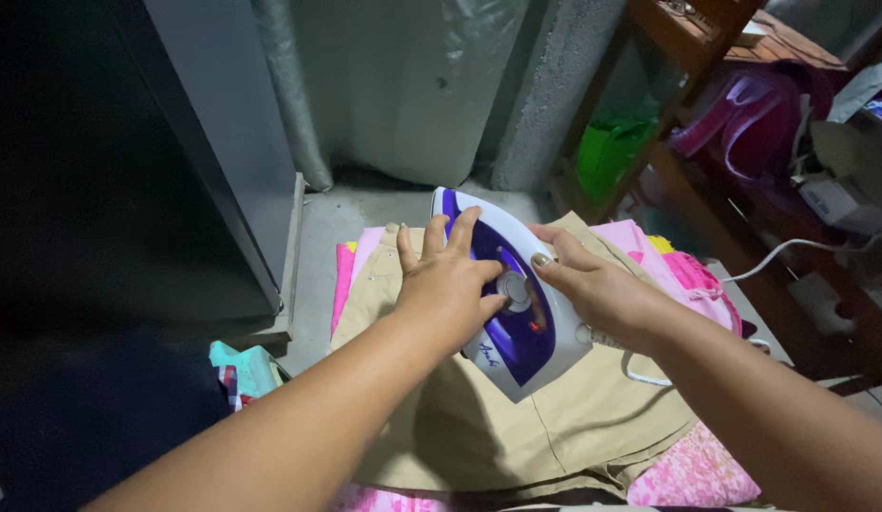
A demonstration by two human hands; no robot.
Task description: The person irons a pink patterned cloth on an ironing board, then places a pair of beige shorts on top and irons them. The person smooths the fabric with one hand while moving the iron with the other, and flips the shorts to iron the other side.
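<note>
Both hands rest on the purple-and-white iron (pixel 502 294) lying on the beige garment (pixel 517 417): left hand (pixel 447 284) spread flat, right hand (pixel 592 289) loosely cupping its side, creases remaining.

Place: home laundry or storage corner
Walls: bare concrete pillar (pixel 554 85), plastic sheeting (pixel 403 85)
Floor: grey cement (pixel 318 246)
Furnishing: wooden shelf (pixel 687 57) crowded with bags and boxes
Household signs: electric iron (pixel 512 294), beige garment (pixel 554 417) spread over pink cloths (pixel 692 469)
</note>
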